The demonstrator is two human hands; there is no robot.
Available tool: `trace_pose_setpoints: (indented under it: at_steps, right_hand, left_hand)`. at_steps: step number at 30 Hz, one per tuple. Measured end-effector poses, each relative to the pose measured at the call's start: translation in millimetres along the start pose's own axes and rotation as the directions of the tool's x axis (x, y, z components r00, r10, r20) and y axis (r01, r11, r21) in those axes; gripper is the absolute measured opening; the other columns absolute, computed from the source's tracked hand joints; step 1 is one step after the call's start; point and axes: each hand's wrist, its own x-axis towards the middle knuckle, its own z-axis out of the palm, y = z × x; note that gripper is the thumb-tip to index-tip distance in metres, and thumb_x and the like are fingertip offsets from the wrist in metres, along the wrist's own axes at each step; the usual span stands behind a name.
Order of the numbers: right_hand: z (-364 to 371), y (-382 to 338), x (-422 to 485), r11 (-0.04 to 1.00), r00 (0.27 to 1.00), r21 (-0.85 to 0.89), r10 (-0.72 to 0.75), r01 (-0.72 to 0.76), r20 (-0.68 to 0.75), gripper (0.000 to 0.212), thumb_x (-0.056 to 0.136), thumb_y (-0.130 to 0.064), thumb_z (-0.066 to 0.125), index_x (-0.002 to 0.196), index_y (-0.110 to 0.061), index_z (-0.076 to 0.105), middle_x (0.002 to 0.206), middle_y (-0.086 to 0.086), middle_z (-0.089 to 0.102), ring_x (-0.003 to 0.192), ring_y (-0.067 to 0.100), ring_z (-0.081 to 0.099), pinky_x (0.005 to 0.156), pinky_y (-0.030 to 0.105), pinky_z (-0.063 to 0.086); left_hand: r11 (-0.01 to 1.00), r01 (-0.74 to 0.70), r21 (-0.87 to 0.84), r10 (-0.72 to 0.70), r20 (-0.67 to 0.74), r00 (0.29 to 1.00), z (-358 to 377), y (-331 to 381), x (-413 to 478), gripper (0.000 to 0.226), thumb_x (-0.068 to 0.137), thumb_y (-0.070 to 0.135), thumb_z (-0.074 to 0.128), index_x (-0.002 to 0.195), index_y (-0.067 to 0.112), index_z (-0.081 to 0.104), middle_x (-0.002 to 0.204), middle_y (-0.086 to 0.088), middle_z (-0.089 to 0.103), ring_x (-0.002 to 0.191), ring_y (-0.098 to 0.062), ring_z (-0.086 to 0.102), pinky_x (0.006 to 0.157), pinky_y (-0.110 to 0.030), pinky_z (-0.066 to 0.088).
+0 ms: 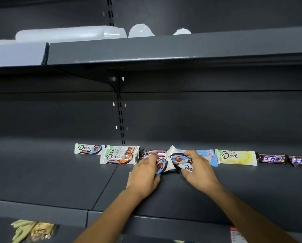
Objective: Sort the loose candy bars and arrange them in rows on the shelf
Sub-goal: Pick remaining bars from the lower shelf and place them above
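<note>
Head view: along the shelf's back edge lie a lone Dove bar, an orange stack and a dark stack. At mid-shelf, two blue bars are gripped, one by the left hand and one by the right hand, fingers curled round each. Pale-blue bars, a yellow bar and Snickers follow. The dark stack could be knocked askew by the left fingers, which are touching it.

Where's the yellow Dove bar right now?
Head view, right of centre: the yellow Dove bar lies flat between the light-blue bars and a dark bar.
</note>
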Motion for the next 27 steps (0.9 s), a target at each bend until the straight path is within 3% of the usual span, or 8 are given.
trace_pose_setpoints:
  at_steps: [3,7,11,15,18,22,27]
  right_hand:
    - [11,-9,2,0.998,0.998,-0.03,-0.048,0.047,-0.037,0.05,0.077,-0.015,0.065,0.123,-0.018,0.048,0.12,-0.001,0.055,0.113,0.018,0.049,0.092,0.025,0.039]
    - [18,-17,5,0.997,0.996,-0.051,-0.067,0.065,-0.055,0.053,0.078,-0.016,0.066,0.127,-0.019,0.048,0.123,-0.002,0.046,0.116,0.017,0.045,0.095,0.024,0.038]
    - [19,-20,10,0.993,0.993,-0.077,-0.095,0.089,-0.069,0.05,0.079,-0.018,0.067,0.126,-0.02,0.049,0.12,-0.002,0.047,0.115,0.016,0.042,0.095,0.023,0.035]
    - [15,-23,18,0.985,0.987,-0.12,-0.136,0.126,-0.082,0.048,0.079,-0.02,0.068,0.124,-0.021,0.05,0.118,-0.004,0.05,0.109,0.016,0.043,0.093,0.024,0.035]
    - [15,-29,22,0.985,0.982,-0.092,-0.158,0.148,-0.104,0.047,0.08,-0.021,0.069,0.123,-0.021,0.051,0.117,-0.005,0.052,0.108,0.014,0.043,0.092,0.025,0.037]
    - [20,-38,23,0.981,0.974,-0.079,-0.188,0.179,-0.129,0.045,0.08,-0.018,0.068,0.122,-0.021,0.051,0.117,-0.005,0.051,0.109,0.012,0.042,0.09,0.022,0.036]
    - [31,-55,24,0.976,0.966,-0.077,-0.214,0.205,-0.144,0.045,0.079,-0.017,0.068,0.121,-0.022,0.052,0.116,-0.005,0.051,0.109,0.014,0.042,0.091,0.024,0.036]
  left_hand:
    - [1.0,-0.004,0.001,0.004,-0.015,1.0,-7,-13,-2,0.03,0.09,0.025,0.05,0.114,0.014,0.036,0.11,-0.006,0.053,0.102,-0.023,0.048,0.073,-0.027,0.033]
    - [0.996,-0.093,-0.003,0.093,-0.081,0.992,-3,-33,2,0.039,0.088,0.022,0.051,0.126,0.018,0.041,0.124,0.001,0.047,0.114,-0.018,0.044,0.096,-0.024,0.034]
    - [0.992,-0.122,0.046,0.128,-0.181,0.975,-2,-46,7,0.047,0.089,0.018,0.053,0.135,0.015,0.045,0.128,-0.002,0.048,0.116,-0.022,0.047,0.1,-0.028,0.035]
    - [0.982,-0.072,0.172,0.11,-0.22,0.969,-7,-56,10,0.053,0.078,0.017,0.07,0.129,0.012,0.054,0.112,-0.003,0.061,0.101,-0.026,0.058,0.091,-0.037,0.046]
    - [0.964,0.006,0.266,0.078,-0.304,0.95,-14,-70,11,0.064,0.059,0.016,0.083,0.119,0.016,0.062,0.095,0.004,0.065,0.085,-0.021,0.063,0.075,-0.033,0.052]
    - [0.961,0.095,0.259,0.011,-0.381,0.925,-21,-88,8,0.064,0.059,0.013,0.082,0.118,0.02,0.061,0.1,0.007,0.066,0.089,-0.021,0.063,0.074,-0.033,0.049]
    - [0.965,0.172,0.196,-0.087,-0.379,0.922,-32,-120,6,0.05,0.074,0.002,0.063,0.119,0.021,0.054,0.112,0.005,0.063,0.106,-0.024,0.056,0.086,-0.036,0.039]
